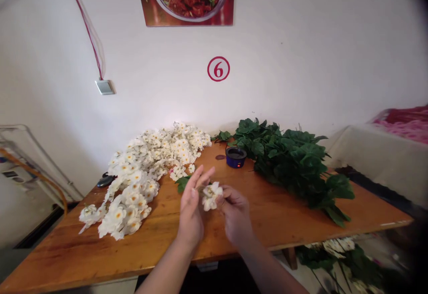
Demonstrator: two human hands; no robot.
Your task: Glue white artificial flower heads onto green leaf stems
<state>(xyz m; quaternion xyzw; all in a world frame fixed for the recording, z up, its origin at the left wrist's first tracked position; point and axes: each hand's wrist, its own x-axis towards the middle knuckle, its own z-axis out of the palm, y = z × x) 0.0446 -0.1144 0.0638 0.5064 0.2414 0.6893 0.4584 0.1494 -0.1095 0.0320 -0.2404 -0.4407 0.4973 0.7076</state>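
Observation:
Above the middle of the wooden table, my right hand [236, 214] pinches a small white flower cluster [211, 196] between thumb and fingertips. My left hand [192, 209] is upright just left of the flowers, its fingers stretched and apart, with a green leaf [182, 183] showing behind it. Whether the leaf joins the held flowers is hidden. A long heap of white flowers with yellow centres [135, 178] spreads over the left of the table. Green leaf stems [287, 156] lie piled on the right. Between the heaps stands a small blue round pot [235, 157] with a red light.
The wooden table [76, 258] meets a white wall. A dark object [106, 180] sits at its left edge. At the right is a cloth-covered container [377, 160] with pink material. More flowers and leaves [354, 263] lie below the table's right front edge.

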